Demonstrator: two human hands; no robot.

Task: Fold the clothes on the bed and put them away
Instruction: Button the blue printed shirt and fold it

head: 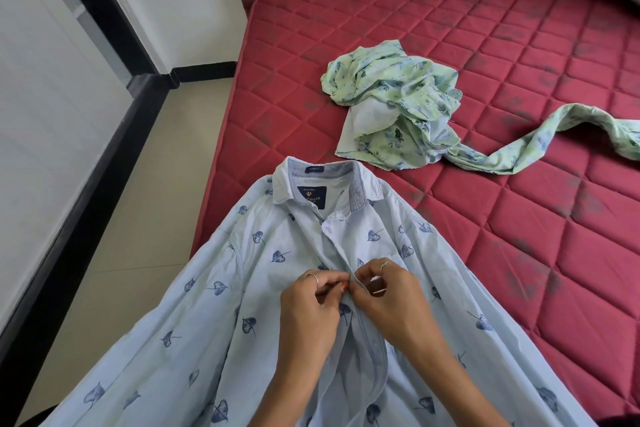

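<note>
Your left hand (313,302) and right hand (388,291) each pinch the button placket of the blue shirt (242,288), lying collar-away on the bed (485,184), its length running straight away from you

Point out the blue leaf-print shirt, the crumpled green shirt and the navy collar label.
blue leaf-print shirt (194,315): head view, on its front panel left of the placket.
crumpled green shirt (398,94): head view, on the bunched middle.
navy collar label (311,197): head view, on the label's centre inside the collar.
</note>
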